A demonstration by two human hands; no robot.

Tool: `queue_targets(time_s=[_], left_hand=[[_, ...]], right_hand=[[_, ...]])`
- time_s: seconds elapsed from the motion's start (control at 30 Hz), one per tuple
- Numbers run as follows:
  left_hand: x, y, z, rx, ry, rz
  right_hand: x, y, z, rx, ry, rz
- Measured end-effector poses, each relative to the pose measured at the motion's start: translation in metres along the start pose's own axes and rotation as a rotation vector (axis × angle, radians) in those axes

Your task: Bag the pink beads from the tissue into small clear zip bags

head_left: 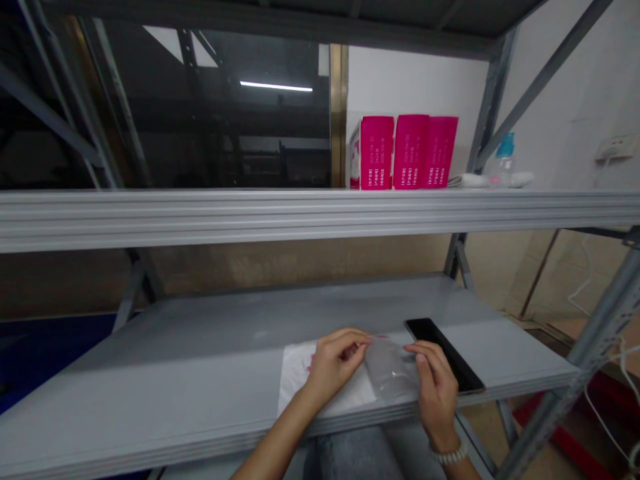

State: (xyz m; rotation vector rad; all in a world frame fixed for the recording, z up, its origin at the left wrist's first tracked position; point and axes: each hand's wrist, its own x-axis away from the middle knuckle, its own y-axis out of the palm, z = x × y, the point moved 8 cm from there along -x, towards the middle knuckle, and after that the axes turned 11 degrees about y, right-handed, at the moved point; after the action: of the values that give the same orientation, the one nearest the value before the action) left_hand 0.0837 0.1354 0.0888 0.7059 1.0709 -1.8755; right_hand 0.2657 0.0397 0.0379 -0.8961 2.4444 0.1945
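A clear plastic bag [393, 373] lies at the front of the lower shelf, between my two hands. My left hand [336, 363] pinches its upper left corner between thumb and fingertips. At the bag's right edge, my right hand [436, 387] has its thumb and fingers closed on the plastic; the exact grip is partly hidden. Under my left wrist and the bag's left side is a flat white packet [295, 373] with a bit of pink print, mostly covered by the hand. A black tablet-like slab [440, 350] lies just right of my right hand.
The grey lower shelf [210, 373] has its edge close to my lap. Above it runs the upper shelf's metal beam [250, 217], carrying several pink boxes [377, 153] and a clear bottle with a blue top [505, 160]. A metal post [565, 380] stands at the right, with loose white cables beyond.
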Motion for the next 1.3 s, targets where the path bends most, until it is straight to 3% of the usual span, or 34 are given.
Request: queue_targets(time_s=[0.07,0.1,0.23,0.3,0.33,0.5,0.73,0.83,0.9,0.97,1.03,1.13,1.3], left_hand=[[0.006,-0.018,0.0,0.008,-0.062,0.152],[0.012,-0.028,0.002,0.021,-0.087,0.224],[0.041,-0.064,0.015,0.234,-0.187,0.499],[0.056,-0.071,0.018,0.343,-0.261,0.564],[0.063,-0.072,0.02,0.359,-0.299,0.563],[0.094,-0.073,0.016,0.309,-0.464,0.49],[0.12,-0.079,-0.005,0.221,-0.66,0.502],[0.119,-0.089,0.009,-0.003,-0.574,0.521],[0.115,-0.097,0.033,-0.22,-0.433,0.541],[0.108,-0.093,0.054,-0.333,-0.335,0.481],[0.104,-0.078,0.063,-0.261,-0.325,0.359],[0.105,-0.05,0.058,0.005,-0.435,0.186],[0.12,-0.032,0.038,0.27,-0.634,0.139]], right_hand=[[0.013,-0.013,0.004,-0.081,0.133,0.083],[0.022,-0.011,0.009,-0.16,0.246,0.031],[0.084,0.058,0.018,-0.619,0.955,-0.615],[0.11,0.085,0.004,-0.744,1.166,-0.824],[0.117,0.094,-0.001,-0.773,1.208,-0.863],[0.12,0.11,-0.005,-0.648,1.162,-0.883],[0.116,0.105,-0.001,-0.494,1.101,-0.923],[0.115,0.103,-0.003,-0.437,1.124,-0.92],[0.116,0.104,-0.006,-0.423,1.13,-0.92],[0.119,0.108,-0.011,-0.437,1.132,-0.925],[0.123,0.114,-0.016,-0.441,1.131,-0.949],[0.128,0.121,-0.026,-0.413,1.08,-1.024],[0.132,0.128,-0.045,-0.469,0.944,-1.171]])
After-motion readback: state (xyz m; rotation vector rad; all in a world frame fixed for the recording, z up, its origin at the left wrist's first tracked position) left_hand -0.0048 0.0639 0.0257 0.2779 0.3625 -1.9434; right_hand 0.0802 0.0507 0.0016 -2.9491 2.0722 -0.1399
